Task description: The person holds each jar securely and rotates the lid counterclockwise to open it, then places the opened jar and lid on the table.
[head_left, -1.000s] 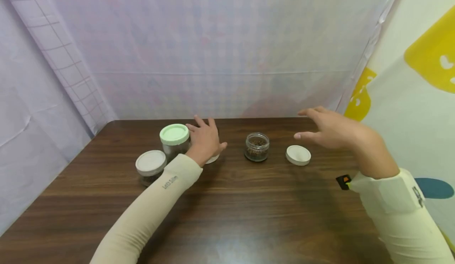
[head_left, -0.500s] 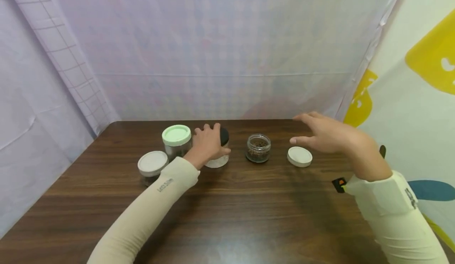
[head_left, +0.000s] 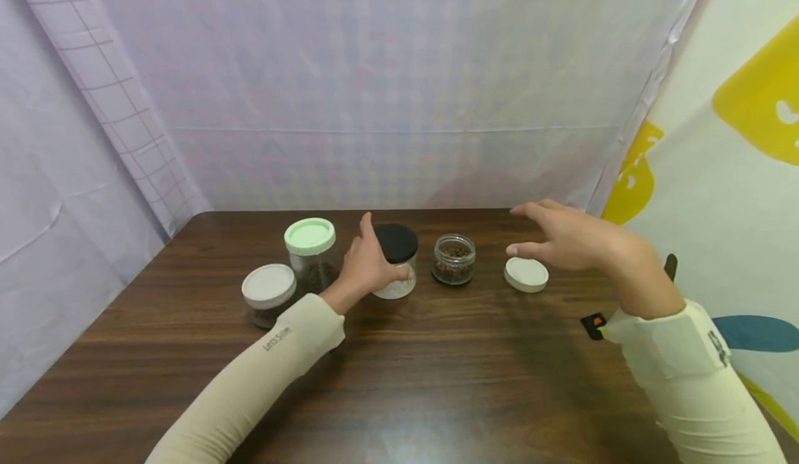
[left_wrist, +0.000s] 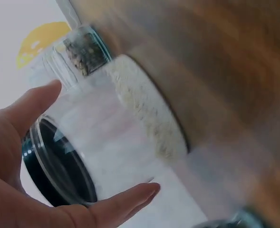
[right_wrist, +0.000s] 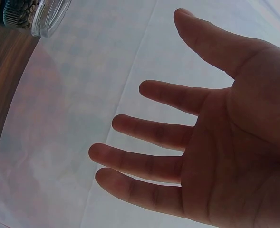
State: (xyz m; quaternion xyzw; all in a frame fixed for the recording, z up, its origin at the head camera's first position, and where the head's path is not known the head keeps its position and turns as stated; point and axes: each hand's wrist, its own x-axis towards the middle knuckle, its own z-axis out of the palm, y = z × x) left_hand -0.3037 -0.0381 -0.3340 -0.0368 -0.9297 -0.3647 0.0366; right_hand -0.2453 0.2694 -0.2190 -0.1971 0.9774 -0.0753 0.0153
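Observation:
In the head view my left hand (head_left: 364,264) is beside a clear jar with a black lid (head_left: 398,242). Its thumb overlaps the jar's front, while a finger points up straight behind. The left wrist view has the thumb and a finger extended along opposite sides of this jar (left_wrist: 111,137), which holds a pale grainy layer at its base. To its right stands a small lidless glass jar (head_left: 453,261) with dark brown bits inside. My right hand (head_left: 574,236) hovers near a white lid (head_left: 526,275), fingers spread apart and palm bare in the right wrist view.
Left of my left hand stand a tall jar with a pale green lid (head_left: 311,236) and a shorter white-lidded jar (head_left: 269,286). All rest on a dark wooden table (head_left: 399,381). A pale curtain (head_left: 399,89) hangs behind its far edge.
The black-lidded jar has moved right, toward the lidless jar, with my left hand at it. The left fingers have since straightened. My right hand has shifted slightly left.

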